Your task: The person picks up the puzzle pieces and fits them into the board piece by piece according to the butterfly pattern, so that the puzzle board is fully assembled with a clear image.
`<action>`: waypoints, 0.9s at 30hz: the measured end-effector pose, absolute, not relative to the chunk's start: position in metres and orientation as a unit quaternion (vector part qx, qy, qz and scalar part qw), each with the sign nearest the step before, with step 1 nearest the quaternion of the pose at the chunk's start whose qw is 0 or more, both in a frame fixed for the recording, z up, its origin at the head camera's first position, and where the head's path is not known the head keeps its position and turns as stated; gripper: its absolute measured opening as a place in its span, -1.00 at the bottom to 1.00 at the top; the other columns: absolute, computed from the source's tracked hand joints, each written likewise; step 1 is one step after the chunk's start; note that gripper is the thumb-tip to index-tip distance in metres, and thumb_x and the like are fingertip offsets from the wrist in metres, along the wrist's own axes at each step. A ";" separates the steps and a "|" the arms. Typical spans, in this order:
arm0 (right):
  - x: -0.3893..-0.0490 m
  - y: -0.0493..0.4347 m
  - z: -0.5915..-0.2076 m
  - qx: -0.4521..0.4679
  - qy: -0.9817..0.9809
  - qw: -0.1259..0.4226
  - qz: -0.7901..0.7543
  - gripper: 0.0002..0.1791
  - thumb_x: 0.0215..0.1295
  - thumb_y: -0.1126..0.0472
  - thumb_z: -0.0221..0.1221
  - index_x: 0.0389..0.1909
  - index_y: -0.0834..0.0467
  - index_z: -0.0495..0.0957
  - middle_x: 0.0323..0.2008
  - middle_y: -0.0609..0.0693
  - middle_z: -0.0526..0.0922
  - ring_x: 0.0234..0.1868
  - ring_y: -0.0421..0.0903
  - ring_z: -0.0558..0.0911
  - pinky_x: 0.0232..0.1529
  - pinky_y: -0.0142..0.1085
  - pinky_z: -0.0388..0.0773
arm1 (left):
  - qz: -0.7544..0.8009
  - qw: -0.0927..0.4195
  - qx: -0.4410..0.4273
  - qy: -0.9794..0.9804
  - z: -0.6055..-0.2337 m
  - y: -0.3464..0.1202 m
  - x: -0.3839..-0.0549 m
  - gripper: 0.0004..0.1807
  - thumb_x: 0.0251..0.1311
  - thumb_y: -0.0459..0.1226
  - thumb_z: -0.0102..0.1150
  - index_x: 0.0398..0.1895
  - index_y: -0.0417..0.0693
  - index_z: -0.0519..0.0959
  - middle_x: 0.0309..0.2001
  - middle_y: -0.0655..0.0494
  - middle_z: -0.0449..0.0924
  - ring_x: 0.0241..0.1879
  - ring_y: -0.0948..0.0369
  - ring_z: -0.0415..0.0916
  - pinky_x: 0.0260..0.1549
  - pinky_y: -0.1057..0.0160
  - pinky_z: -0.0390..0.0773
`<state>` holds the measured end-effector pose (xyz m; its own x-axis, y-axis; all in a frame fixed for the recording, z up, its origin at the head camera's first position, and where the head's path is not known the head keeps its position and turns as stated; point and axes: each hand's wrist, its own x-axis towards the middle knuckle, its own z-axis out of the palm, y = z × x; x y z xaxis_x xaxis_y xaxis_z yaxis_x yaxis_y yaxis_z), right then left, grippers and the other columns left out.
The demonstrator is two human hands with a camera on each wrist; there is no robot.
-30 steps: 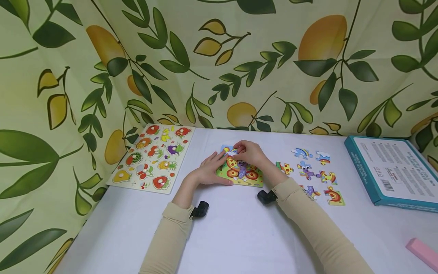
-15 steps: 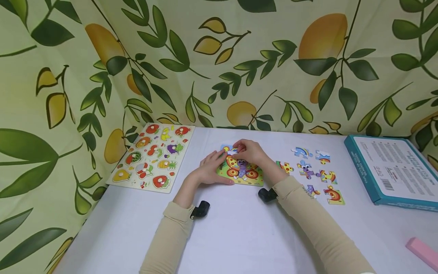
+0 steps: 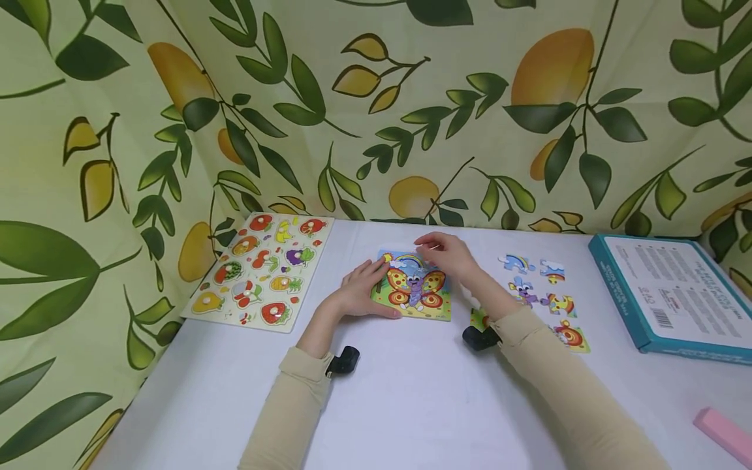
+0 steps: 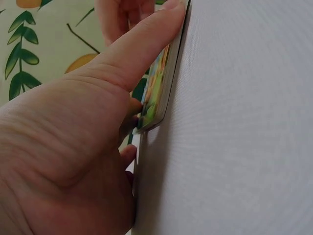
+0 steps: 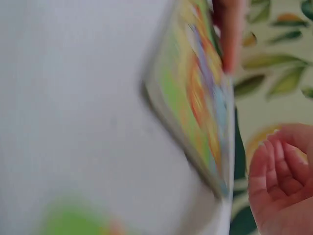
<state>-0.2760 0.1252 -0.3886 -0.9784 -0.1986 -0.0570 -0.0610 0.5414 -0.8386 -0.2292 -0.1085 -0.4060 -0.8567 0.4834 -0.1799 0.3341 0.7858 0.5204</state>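
Note:
A square butterfly jigsaw puzzle [image 3: 416, 297] with a rainbow across its top lies flat on the white table. My left hand [image 3: 363, 290] rests along its left side, fingers straight over the upper left edge and thumb laid along the front edge. Above the puzzle's upper right corner is my right hand [image 3: 451, 254], fingers loosely bent. In the right wrist view, nothing shows between that hand's thumb and fingers [image 5: 276, 169]. Loose jigsaw pieces [image 3: 560, 305] lie to the right of the puzzle, some partly hidden by the right forearm.
A fruit peg board [image 3: 247, 277] lies at the left, near the patterned curtain [image 3: 270, 117]. At the right sits a teal and white box [image 3: 675, 287], with a pink block [image 3: 725, 431] nearer the front. A green piece [image 3: 478, 318] peeks out beside the right wrist camera.
My right hand has come off the puzzle's top part and shifted right, uncovering the rainbow and the butterfly's head. My left hand stays in place.

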 end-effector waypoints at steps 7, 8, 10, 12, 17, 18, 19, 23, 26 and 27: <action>-0.273 0.207 -0.377 -0.022 0.880 0.025 -0.473 -0.58 0.48 0.00 0.04 0.15 0.20 0.51 0.09 0.19 0.57 0.03 0.10 0.50 0.01 -0.09 0.49 | 0.242 0.151 0.216 0.934 -0.407 -0.108 -0.229 0.19 -0.05 0.19 0.41 0.56 0.00 -0.03 0.57 0.13 -0.22 0.52 0.03 -0.39 0.41 -0.11 -0.23; -0.272 0.219 -0.377 -0.024 0.893 0.022 -0.450 -0.57 0.48 -0.01 0.04 0.15 0.21 0.51 0.08 0.20 0.56 0.03 0.11 0.48 0.00 -0.09 0.47 | 0.242 0.150 0.218 0.934 -0.407 -0.108 -0.229 0.19 -0.05 0.18 0.41 0.56 -0.01 -0.03 0.57 0.11 -0.22 0.52 0.02 -0.38 0.41 -0.12 -0.23; -0.268 0.242 -0.378 -0.031 0.917 0.020 -0.398 -0.57 0.48 0.01 0.04 0.15 0.24 0.50 0.08 0.24 0.54 0.04 0.15 0.44 -0.02 -0.06 0.43 | 0.242 0.150 0.219 0.933 -0.407 -0.107 -0.228 0.19 -0.04 0.18 0.41 0.56 -0.01 -0.03 0.57 0.11 -0.22 0.52 0.01 -0.39 0.41 -0.12 -0.24; -0.263 0.264 -0.379 -0.037 0.936 0.029 -0.349 -0.56 0.46 0.03 0.06 0.16 0.27 0.48 0.09 0.28 0.50 0.05 0.19 0.40 -0.03 -0.01 0.41 | 0.241 0.152 0.219 0.933 -0.406 -0.106 -0.228 0.19 -0.04 0.18 0.41 0.56 -0.01 -0.04 0.57 0.11 -0.23 0.52 0.02 -0.39 0.41 -0.12 -0.24; -0.258 0.299 -0.385 -0.049 0.956 0.068 -0.280 -0.45 0.36 0.02 0.19 0.19 0.33 0.44 0.16 0.37 0.42 0.15 0.32 0.31 0.10 0.21 0.33 | 0.244 0.151 0.218 0.933 -0.407 -0.106 -0.228 0.19 -0.03 0.18 0.40 0.56 0.00 -0.05 0.57 0.11 -0.23 0.52 0.02 -0.40 0.41 -0.12 -0.25; -0.258 0.303 -0.387 -0.049 0.958 0.074 -0.274 -0.44 0.34 0.01 0.21 0.19 0.33 0.45 0.16 0.38 0.41 0.16 0.33 0.30 0.12 0.24 0.30 | 0.244 0.151 0.219 0.933 -0.407 -0.106 -0.229 0.19 -0.03 0.17 0.41 0.56 -0.01 -0.05 0.57 0.11 -0.23 0.52 0.02 -0.40 0.41 -0.13 -0.24; -0.258 0.306 -0.389 -0.051 0.958 0.077 -0.270 -0.43 0.32 0.01 0.23 0.17 0.34 0.46 0.15 0.38 0.41 0.17 0.35 0.29 0.15 0.26 0.27 | 0.245 0.149 0.219 0.933 -0.407 -0.106 -0.229 0.19 -0.03 0.17 0.41 0.56 -0.01 -0.04 0.57 0.10 -0.23 0.52 0.01 -0.40 0.41 -0.13 -0.24; -0.258 0.311 -0.393 -0.051 0.957 0.088 -0.272 -0.41 0.29 -0.02 0.26 0.15 0.34 0.48 0.15 0.39 0.40 0.19 0.36 0.24 0.18 0.29 0.19 | 0.250 0.148 0.220 0.931 -0.407 -0.106 -0.229 0.19 -0.05 0.15 0.43 0.56 -0.02 -0.03 0.57 0.09 -0.22 0.52 0.00 -0.38 0.40 -0.14 -0.24; -0.258 0.311 -0.393 -0.055 0.958 0.089 -0.267 -0.40 0.27 -0.04 0.27 0.15 0.33 0.48 0.17 0.41 0.37 0.22 0.39 0.18 0.18 0.32 0.14 | 0.253 0.146 0.219 0.931 -0.407 -0.105 -0.229 0.20 -0.06 0.15 0.44 0.56 -0.02 -0.02 0.57 0.09 -0.22 0.52 -0.01 -0.37 0.40 -0.14 -0.23; -0.258 0.311 -0.393 -0.057 0.959 0.089 -0.265 -0.40 0.27 -0.03 0.27 0.15 0.33 0.48 0.18 0.41 0.36 0.23 0.40 0.16 0.18 0.33 0.13 | 0.255 0.145 0.220 0.930 -0.407 -0.105 -0.229 0.19 -0.06 0.15 0.44 0.56 -0.03 -0.01 0.57 0.08 -0.21 0.52 -0.02 -0.37 0.40 -0.15 -0.22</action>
